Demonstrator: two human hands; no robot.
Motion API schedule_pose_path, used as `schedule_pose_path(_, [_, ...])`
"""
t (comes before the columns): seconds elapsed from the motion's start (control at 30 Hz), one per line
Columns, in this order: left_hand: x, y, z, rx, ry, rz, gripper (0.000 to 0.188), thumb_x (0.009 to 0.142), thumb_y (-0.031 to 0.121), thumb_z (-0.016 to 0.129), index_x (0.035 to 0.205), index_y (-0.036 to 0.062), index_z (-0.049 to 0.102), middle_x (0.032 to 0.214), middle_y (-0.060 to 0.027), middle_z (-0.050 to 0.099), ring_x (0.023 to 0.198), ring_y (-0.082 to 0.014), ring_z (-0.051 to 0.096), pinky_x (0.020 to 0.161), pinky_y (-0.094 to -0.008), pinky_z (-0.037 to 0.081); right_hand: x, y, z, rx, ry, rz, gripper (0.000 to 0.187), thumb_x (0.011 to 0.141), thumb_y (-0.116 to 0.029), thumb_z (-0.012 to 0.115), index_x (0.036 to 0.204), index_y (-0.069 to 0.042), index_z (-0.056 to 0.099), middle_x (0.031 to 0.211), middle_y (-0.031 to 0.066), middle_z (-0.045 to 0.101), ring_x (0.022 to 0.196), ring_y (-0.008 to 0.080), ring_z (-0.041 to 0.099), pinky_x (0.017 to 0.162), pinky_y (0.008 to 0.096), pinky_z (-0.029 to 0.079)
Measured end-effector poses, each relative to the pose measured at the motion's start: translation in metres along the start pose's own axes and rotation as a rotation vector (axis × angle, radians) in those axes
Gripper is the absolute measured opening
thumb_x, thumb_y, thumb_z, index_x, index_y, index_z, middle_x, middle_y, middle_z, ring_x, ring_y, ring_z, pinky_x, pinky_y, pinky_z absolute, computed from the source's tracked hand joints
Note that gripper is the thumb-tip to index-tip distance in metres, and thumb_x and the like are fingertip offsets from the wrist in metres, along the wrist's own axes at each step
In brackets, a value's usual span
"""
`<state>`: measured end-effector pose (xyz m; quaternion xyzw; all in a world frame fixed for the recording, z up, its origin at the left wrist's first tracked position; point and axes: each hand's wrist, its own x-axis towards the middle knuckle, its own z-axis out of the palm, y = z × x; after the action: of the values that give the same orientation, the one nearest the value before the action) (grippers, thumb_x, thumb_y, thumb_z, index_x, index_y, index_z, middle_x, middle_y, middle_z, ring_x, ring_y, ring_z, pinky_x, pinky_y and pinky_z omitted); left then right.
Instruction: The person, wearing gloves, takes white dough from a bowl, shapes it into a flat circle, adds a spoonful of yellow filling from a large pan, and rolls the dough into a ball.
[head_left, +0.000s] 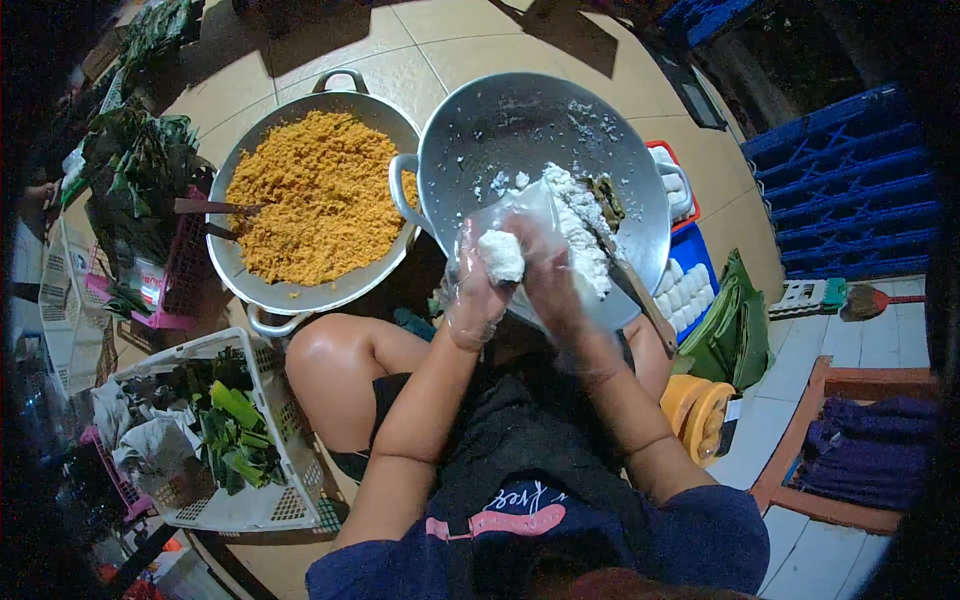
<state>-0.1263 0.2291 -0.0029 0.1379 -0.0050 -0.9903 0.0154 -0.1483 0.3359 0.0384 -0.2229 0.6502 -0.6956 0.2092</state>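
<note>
My left hand [476,292], in a clear plastic glove, cups a small lump of white rice [502,257] above the near side of a grey metal wok [490,125]. Close beside it is my right hand [556,285], also gloved in clear plastic; motion smears its fingers. Inside the wok lies a heap of loose white rice [585,225], sticky-looking, with crumbs stuck to the wall. A dark folded leaf [606,198] rests at the heap's far right. Along the wok's right side leans a wooden-handled utensil [640,295], its far end in the rice.
A second pan [232,265] of orange crumbly filling [315,190] stands left, with a wooden handle sticking out. Shaped white pieces [686,298] fill a blue tray at right, by folded banana leaves [728,325]. A white basket [255,505] of leaves stands lower left.
</note>
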Motion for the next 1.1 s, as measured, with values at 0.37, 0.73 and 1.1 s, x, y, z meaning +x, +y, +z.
schedule_pose_path(0.37, [0.003,-0.008,-0.006,0.443,0.12,-0.037,0.052,0.091,0.049,0.041,0.119,0.0071,0.048,0.114,-0.0084,0.054,0.095,-0.0225,0.058,0.07,-0.0347,0.054,0.022,-0.01,-0.05,-0.991,-0.421,-0.49,0.075,0.063,-0.024,0.08,0.127,-0.009,0.043,0.121,0.0139,0.052,0.114,0.0319,0.048,0.096,0.0413,0.039])
schedule_pose_path(0.73, [-0.019,-0.007,0.035,0.191,-0.082,-0.04,0.063,0.092,0.055,0.03,0.13,0.0058,0.038,0.109,-0.0136,0.059,0.088,-0.0279,0.063,0.07,-0.0366,0.053,-0.005,0.014,-0.012,-1.095,0.0,-0.45,0.066,0.087,-0.041,0.047,0.137,-0.003,0.029,0.141,0.0162,0.028,0.128,0.0339,0.03,0.104,0.0431,0.027])
schedule_pose_path(1.1, [0.037,-0.015,-0.042,-0.05,-0.268,-0.246,0.048,0.091,0.051,0.041,0.104,0.0066,0.055,0.091,-0.0083,0.061,0.081,-0.0238,0.059,0.078,-0.0365,0.049,0.012,-0.029,-0.03,-1.136,-0.341,-0.558,0.078,0.06,-0.026,0.08,0.126,-0.007,0.044,0.122,0.018,0.05,0.114,0.0367,0.045,0.097,0.0442,0.035])
